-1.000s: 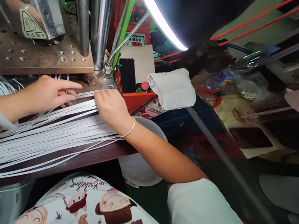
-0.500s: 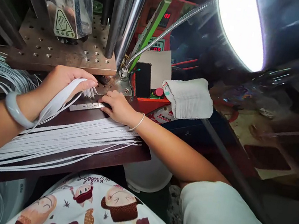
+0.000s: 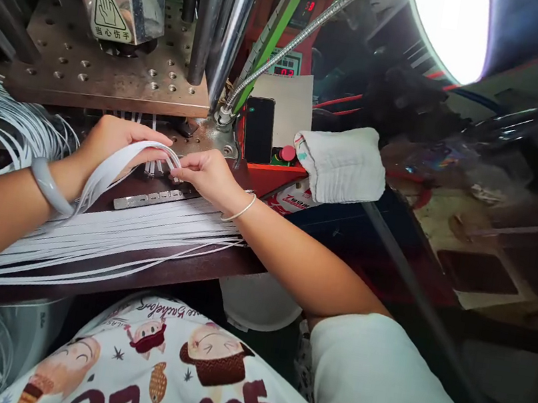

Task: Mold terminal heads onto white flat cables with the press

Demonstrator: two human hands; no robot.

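Note:
A bundle of white cables (image 3: 115,168) is gripped in my left hand (image 3: 124,139), its free ends curving over to the right. The fingers of my right hand (image 3: 206,177) pinch the ends of some of these cables. Just below both hands lies a slotted metal strip (image 3: 154,198), touched by neither. Many white cables (image 3: 106,236) are spread side by side along the dark table edge (image 3: 192,272) nearer my lap. Behind my hands, a few more cable ends stick out under the press plate.
The press (image 3: 114,84) with its drilled plate and steel columns stands behind my hands. Coiled cables (image 3: 12,123) lie at the left. At the right are a phone (image 3: 258,130), a red button (image 3: 287,154), a folded cloth (image 3: 342,165) and a bright lamp (image 3: 451,27).
My right hand has left the metal strip, moved up and taken hold of cable ends at my left hand. The strip now lies free. The whole view has shifted slightly.

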